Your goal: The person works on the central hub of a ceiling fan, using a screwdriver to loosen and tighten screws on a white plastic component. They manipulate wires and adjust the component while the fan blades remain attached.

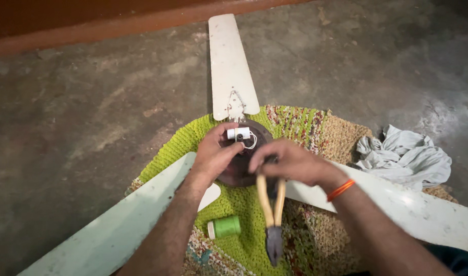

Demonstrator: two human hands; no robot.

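- The fan hub (239, 171), dark and round, lies on the mat in front of me, its three white blades spreading outward; one blade (231, 69) points away, the other two run under my forearms.
- On the far rim of the hub sits a small white capacitor (238, 133) with thin white wires (252, 140) looping beside it.
- My left hand (213, 156) curls over the hub's left edge, thumb and fingers closed against it just below the capacitor, holding it steady.
- My right hand (290, 162) is closed around the pliers (272, 214). I grip near the handle ends, so the yellow handles and the dark nose point back toward me. What my fingertips touch on the hub I cannot tell.
- To do this well, I judge the hub must stay pinned flat, and any pull near the wires should be light, since they look thin.
- The hanging pliers crowd my right hand; held this way they seem likelier to hinder fine finger work than to help.
- A green thread spool (224, 227) lies on the mat (229, 204) near my left wrist, clear of the hub.
- A crumpled grey rag (405, 156) lies to the right, beyond the right blade, on the concrete floor (91, 102).
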